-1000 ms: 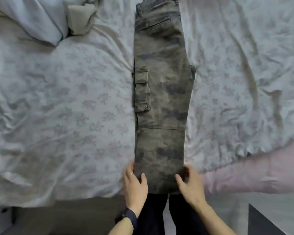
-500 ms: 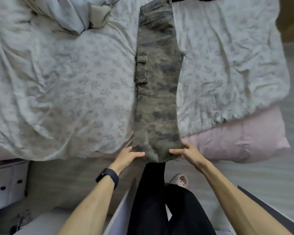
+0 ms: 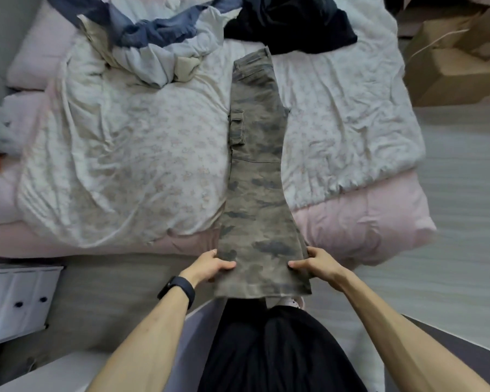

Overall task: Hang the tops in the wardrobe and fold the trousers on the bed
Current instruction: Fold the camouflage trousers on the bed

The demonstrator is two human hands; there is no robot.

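- From the head view we see the camouflage trousers [image 3: 255,171] laid lengthwise across the bed [image 3: 130,165], folded leg on leg into one long strip.
- Their waistband lies at the far end, right by a black garment [image 3: 289,24]. We cannot tell whether the two touch.
- A cargo pocket [image 3: 236,127] sits on the strip's left edge, about halfway along the part that rests on the floral duvet.
- The hem end reaches past the near edge of the bed and hangs in front of the person's dark-clad legs [image 3: 280,349].
- We find the left hand [image 3: 210,264] gripping the left edge of the strip near the hem, thumb on top of the cloth and fingers tucked beneath.
- The right hand [image 3: 317,263] grips the right edge the same way, level with the left.
- A dark watch [image 3: 178,291] circles the left wrist.
- A heap of blue and pale clothes [image 3: 153,49] lies at the far left of the bed, well apart from the trousers.
- A pink blanket [image 3: 365,222] shows under the duvet along the near edge.
- Cardboard boxes [image 3: 450,72] stand on the floor to the right, and a white drawer unit [image 3: 14,301] stands at the lower left.
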